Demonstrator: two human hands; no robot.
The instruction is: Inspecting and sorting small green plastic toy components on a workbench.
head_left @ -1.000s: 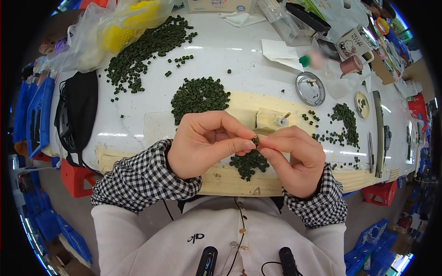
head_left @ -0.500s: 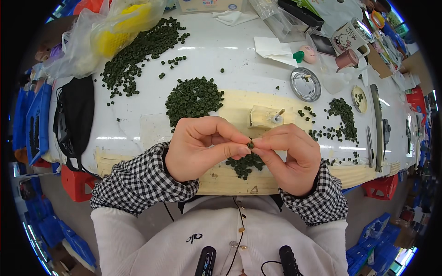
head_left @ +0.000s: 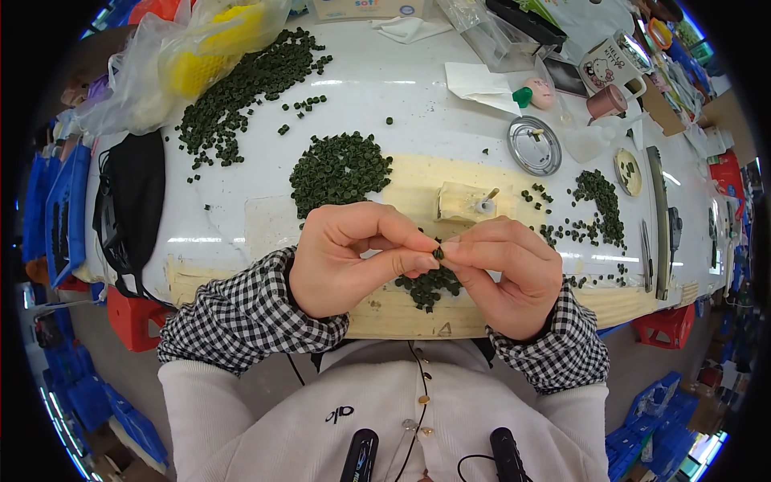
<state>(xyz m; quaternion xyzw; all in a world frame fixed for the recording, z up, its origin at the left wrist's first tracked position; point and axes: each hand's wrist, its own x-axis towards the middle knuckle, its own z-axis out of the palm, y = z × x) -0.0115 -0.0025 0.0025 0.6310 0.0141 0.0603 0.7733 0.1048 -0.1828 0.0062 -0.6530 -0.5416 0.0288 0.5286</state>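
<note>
While both hands meet just above the near edge of the desk [head_left: 241, 145], a single small dark green bead [head_left: 438, 253] sits pinched between them: the left hand [head_left: 345, 261] closes thumb and forefinger on one side of it and the right hand [head_left: 502, 277] closes its fingertips on the other, so each hand grips the same tiny piece. It looks light, hard and stubby, a short cylinder by the look of its neighbours, and so small that it would likely slip or roll away if the pinch eased; fingertips on its curved sides seem the only workable hold, since anything broader would hide it. Directly beneath the hands lies a small heap of beads [head_left: 430, 285] on the pale wooden board [head_left: 418, 189] along the near edge. A larger round pile [head_left: 339, 167] lies toward the middle of the desk, a long scatter [head_left: 241, 88] runs to the far left corner, and a small wooden block [head_left: 464, 201] with a peg stands just beyond the hands.
</note>
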